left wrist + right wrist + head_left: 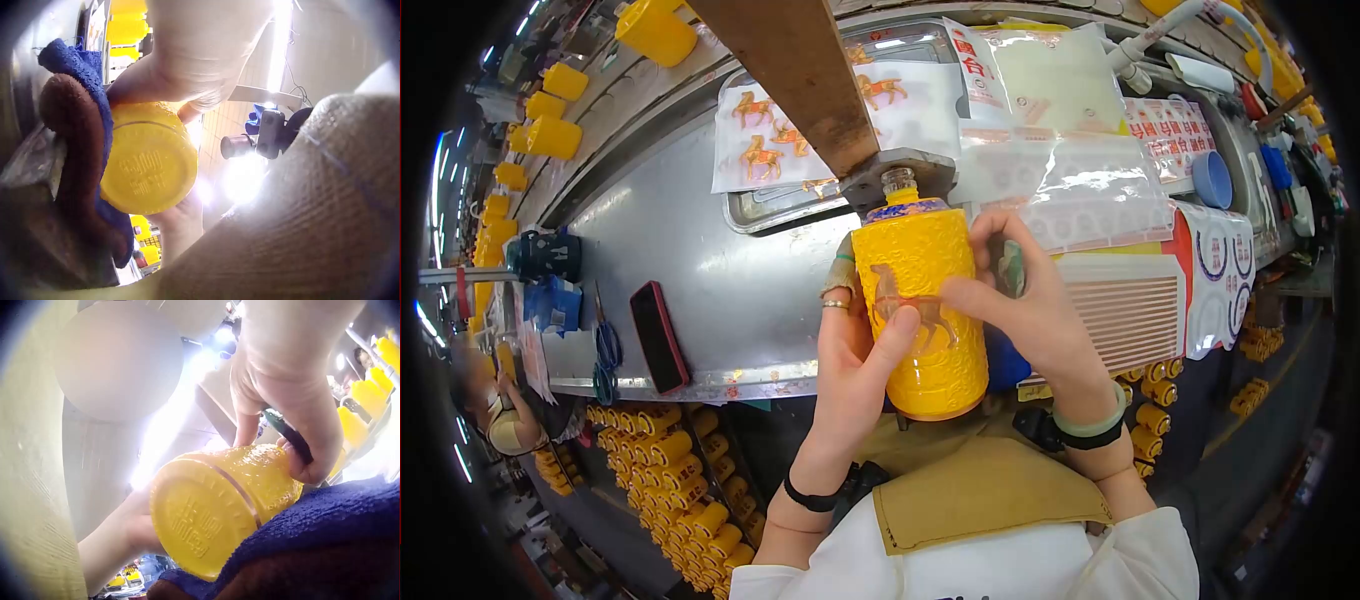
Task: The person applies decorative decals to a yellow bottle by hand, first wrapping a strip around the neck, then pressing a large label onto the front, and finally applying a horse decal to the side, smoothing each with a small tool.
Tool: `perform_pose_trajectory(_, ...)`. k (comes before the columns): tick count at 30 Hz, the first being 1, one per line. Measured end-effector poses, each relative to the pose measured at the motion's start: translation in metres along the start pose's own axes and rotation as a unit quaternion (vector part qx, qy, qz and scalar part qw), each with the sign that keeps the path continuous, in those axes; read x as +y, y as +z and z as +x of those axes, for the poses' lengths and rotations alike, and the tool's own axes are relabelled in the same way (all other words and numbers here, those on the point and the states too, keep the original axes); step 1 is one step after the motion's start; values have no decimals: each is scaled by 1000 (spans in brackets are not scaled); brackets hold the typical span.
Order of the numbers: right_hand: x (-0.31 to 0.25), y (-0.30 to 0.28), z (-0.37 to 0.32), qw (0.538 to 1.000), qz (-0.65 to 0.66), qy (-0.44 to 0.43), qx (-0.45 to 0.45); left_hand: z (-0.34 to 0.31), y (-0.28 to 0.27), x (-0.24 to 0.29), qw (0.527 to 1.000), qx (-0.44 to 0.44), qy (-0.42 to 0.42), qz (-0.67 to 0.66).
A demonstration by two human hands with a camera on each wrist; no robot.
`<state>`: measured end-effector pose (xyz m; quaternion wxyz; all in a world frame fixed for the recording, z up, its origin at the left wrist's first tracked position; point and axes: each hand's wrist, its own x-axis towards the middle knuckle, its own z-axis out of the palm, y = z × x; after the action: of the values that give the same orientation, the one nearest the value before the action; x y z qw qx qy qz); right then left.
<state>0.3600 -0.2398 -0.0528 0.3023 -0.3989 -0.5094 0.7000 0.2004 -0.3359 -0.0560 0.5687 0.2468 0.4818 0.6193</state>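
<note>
A yellow embossed bottle (945,375) lies tilted toward me, its clear neck against the dark metal plate (915,170) under a wooden beam (795,70). On its front is a brown-gold horse decal (887,283). My left hand (852,375) grips the bottle's left side, thumb on the decal's lower part. From the right, my right hand (1040,320) holds the bottle, thumb tip pressing near the decal's upper right edge. Both wrist views show the bottle's round base (150,164), beside a blue cloth (325,515) over a brown padded bar. Some fingers are hidden behind the bottle.
Sheets of horse decals (745,150) lie on a metal tray behind the bottle. Plastic-covered sheets (1050,190) and a striped sheet (1125,310) are on the right, with a blue cup (1212,180). A phone (658,337) and scissors (606,350) lie left. Yellow bottles (670,480) stand below.
</note>
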Motion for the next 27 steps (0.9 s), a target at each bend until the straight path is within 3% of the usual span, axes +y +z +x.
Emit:
perform_pose_trajectory(3, 2, -11, 0, 1000, -2, -21, -16, 1, 1, 1, 1000, 3, -3, 2)
perform_pose_trajectory(5, 8, -20, 0, 987, 160, 20, -4, 0, 2, 3, 1000, 4, 1, 2)
perform_pose_trajectory(9, -6, -7, -17, 993, 53, -86, 67, -2, 8, 9, 1000, 3, 11, 3)
perform_pose_trajectory(11, -6, -1, -32, 992, 11, -120, 47, -4, 12, 14, 999, 5, 32, -3)
perform_pose_trajectory(14, 3, -4, -33, 986, -93, -98, 93, -7, 10, 19, 998, 8, 48, 34)
perform_pose_trajectory(16, 5, -21, -23, 950, -230, -130, 166, -9, 8, 23, 996, 2, 36, 82)
perform_pose_trajectory(17, 4, -24, -17, 940, -230, -163, 189, -9, 6, 23, 996, 6, 38, 80)
perform_pose_trajectory(20, -29, -22, -16, 920, -298, -221, 125, -9, 5, 20, 997, 5, 33, 77)
perform_pose_trajectory(22, -47, -9, -10, 876, -376, -296, -51, -8, 5, 18, 997, 1, 36, 71)
perform_pose_trajectory(23, -52, -3, -5, 875, -377, -298, -55, -8, 6, 18, 997, 4, 38, 69)
perform_pose_trajectory(25, -61, 7, 10, 814, -467, -334, -84, -11, 5, 19, 998, 0, 21, 63)
perform_pose_trajectory(26, -67, 11, 20, 805, -470, -358, -42, -11, 4, 17, 998, 2, 23, 62)
perform_pose_trajectory(27, -71, 9, 32, 756, -500, -423, -2, -12, 1, 12, 997, 4, 37, 67)
